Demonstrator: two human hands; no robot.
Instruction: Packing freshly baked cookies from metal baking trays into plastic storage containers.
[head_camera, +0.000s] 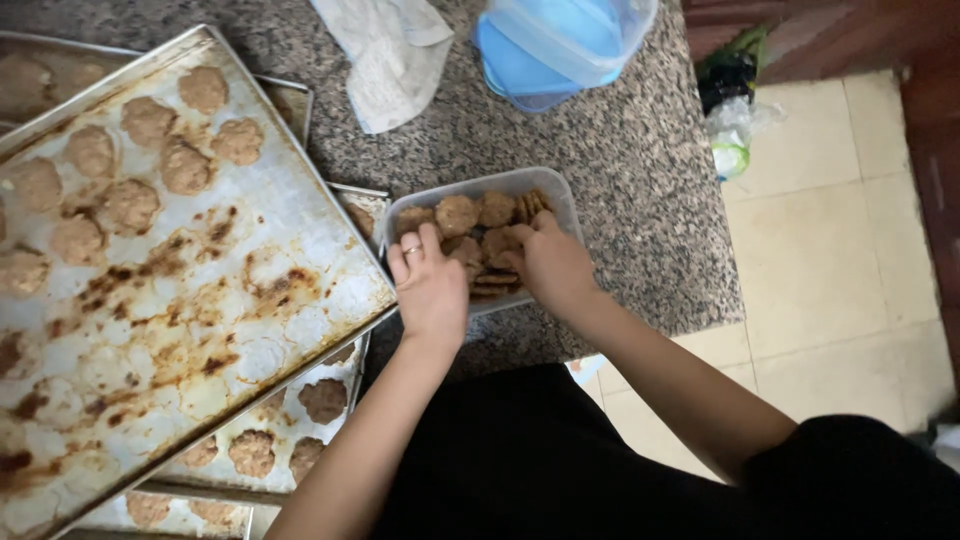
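A clear plastic container (560, 192) sits on the speckled granite counter (640, 170), filled with several brown cookies (458, 213). My left hand (430, 285), wearing a ring, rests on the container's near left side with fingers laid over the cookies. My right hand (552, 265) reaches into the container from the right, fingers curled down among the cookies. Whether either hand grips a cookie is hidden by the fingers.
A large stained baking tray (200, 300) with several cookies at its far end lies at the left, stacked over other trays (290, 430) holding more cookies. A white cloth (385, 55) and blue-lidded plastic containers (560, 45) lie farther back. Tiled floor (830, 260) lies to the right.
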